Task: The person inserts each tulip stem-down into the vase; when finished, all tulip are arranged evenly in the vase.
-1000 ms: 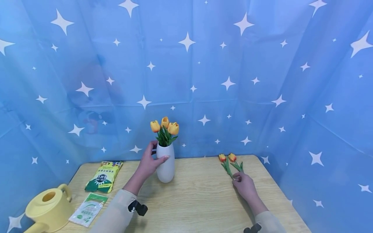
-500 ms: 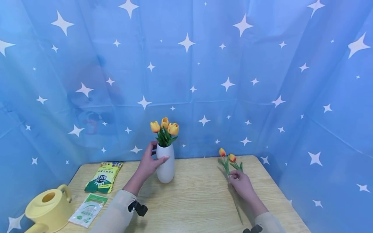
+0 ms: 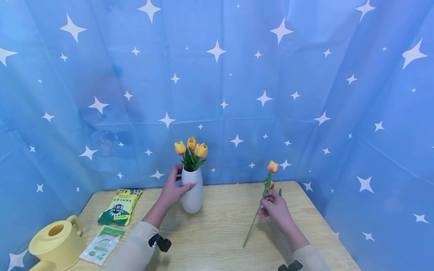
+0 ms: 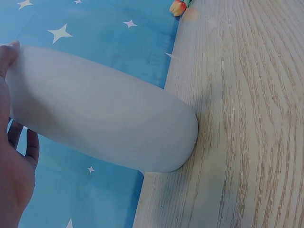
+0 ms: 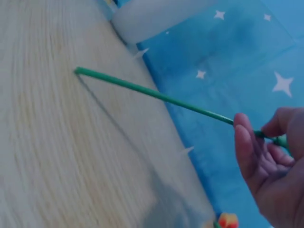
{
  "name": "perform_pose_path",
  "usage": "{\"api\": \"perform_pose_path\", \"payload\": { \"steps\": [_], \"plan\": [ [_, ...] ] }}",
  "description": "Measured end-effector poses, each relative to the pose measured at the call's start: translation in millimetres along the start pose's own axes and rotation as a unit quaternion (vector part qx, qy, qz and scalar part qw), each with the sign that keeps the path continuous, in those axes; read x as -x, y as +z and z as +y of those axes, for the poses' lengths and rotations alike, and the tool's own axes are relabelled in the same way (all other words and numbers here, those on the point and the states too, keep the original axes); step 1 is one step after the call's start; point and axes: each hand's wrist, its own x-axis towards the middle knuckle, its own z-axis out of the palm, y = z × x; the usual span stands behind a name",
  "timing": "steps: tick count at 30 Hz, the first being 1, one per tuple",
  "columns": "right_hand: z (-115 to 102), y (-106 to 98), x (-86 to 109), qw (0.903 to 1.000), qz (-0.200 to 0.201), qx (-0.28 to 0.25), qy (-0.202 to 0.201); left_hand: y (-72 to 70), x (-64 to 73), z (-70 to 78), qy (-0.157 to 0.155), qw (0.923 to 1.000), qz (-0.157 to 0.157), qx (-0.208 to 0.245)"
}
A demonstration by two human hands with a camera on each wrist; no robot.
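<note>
A white vase (image 3: 192, 194) stands upright on the table with several yellow-orange tulips (image 3: 191, 147) in it. My left hand (image 3: 174, 190) grips the vase near its top from the left side, thumb across the front. In the left wrist view the vase (image 4: 102, 107) rests its base on the wood. On the right, my right hand (image 3: 276, 207) pinches a single tulip (image 3: 272, 166) by its green stem (image 5: 152, 91), the bloom tilted up and the stem's lower end slanting left toward the table. Behind that hand lies another tulip (image 3: 271, 184), partly hidden by it.
At the left are a yellow watering can (image 3: 55, 244), a green-and-yellow packet (image 3: 119, 207) and a white-and-green packet (image 3: 103, 244). A blue star-patterned curtain (image 3: 217, 94) hangs right behind the wooden table (image 3: 217, 241) and along its sides.
My right hand has lifted one of the two lying tulips, raising its bloom and swinging the stem's lower end to the left. The left hand and vase stay put.
</note>
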Motion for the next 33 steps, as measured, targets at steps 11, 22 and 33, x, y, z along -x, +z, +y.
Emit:
{"api": "perform_pose_path", "payload": {
  "steps": [11, 22, 33],
  "plan": [
    [-23.9, 8.4, 6.1, 0.9996, 0.007, -0.017, -0.020, 0.3, -0.2, -3.2, -0.007, 1.0000, -0.002, -0.005],
    [-44.8, 15.2, 11.1, 0.9972, 0.015, -0.041, -0.061, 0.4, 1.9, -3.5, -0.005, 0.9999, 0.002, -0.009],
    [-78.8, 27.6, 15.5, 0.9860, 0.028, -0.080, -0.143, 0.7, 2.1, 2.1, -0.004, 0.9999, 0.002, -0.013]
  ]
}}
